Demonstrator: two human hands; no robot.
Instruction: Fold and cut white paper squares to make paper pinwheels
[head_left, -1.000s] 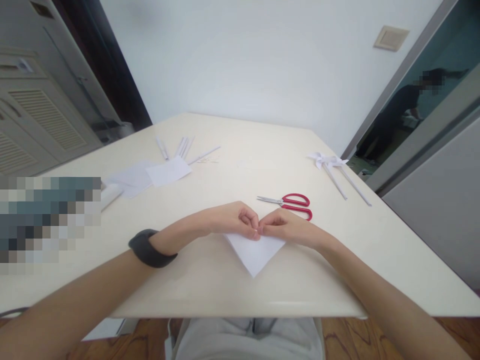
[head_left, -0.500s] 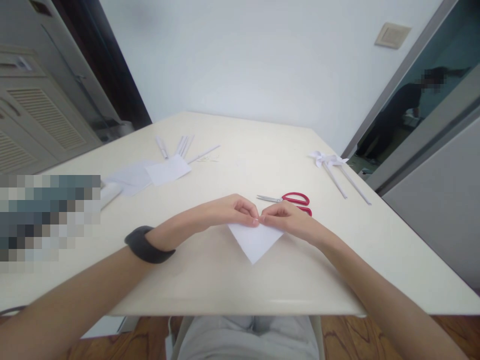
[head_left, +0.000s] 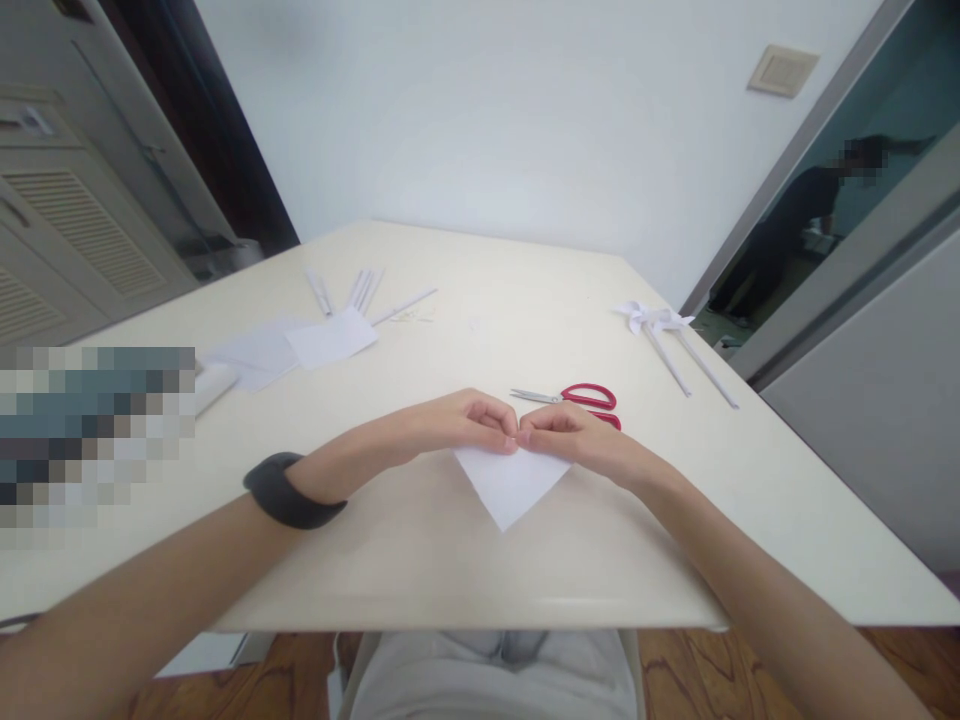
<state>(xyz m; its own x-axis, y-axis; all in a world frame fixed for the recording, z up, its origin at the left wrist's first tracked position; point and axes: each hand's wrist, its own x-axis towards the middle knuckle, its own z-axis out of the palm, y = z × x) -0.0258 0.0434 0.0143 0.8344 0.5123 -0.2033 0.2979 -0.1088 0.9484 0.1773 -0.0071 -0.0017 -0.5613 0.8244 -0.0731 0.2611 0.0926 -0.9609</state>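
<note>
A white sheet of paper [head_left: 506, 490] is held near the table's front, one corner pointing toward me. My left hand [head_left: 480, 420] pinches its upper edge between thumb and curled fingers. Right beside it, my right hand [head_left: 559, 428] pinches the same edge, and the two thumb tips almost meet. The far part of the paper is hidden behind my fingers. Just beyond my right hand lie red-handled scissors [head_left: 589, 395], blades pointing left, one handle loop partly covered by the hand.
White paper pinwheels [head_left: 652, 318] on paper sticks lie at the table's right edge. At the left are loose paper sheets [head_left: 334, 340], several rolled paper sticks [head_left: 364, 290] and small scraps [head_left: 412, 315]. A person [head_left: 787, 220] bends over in the doorway at the right.
Both hands keep their pinch on the paper and have barely moved. The whole view has shifted slightly.
</note>
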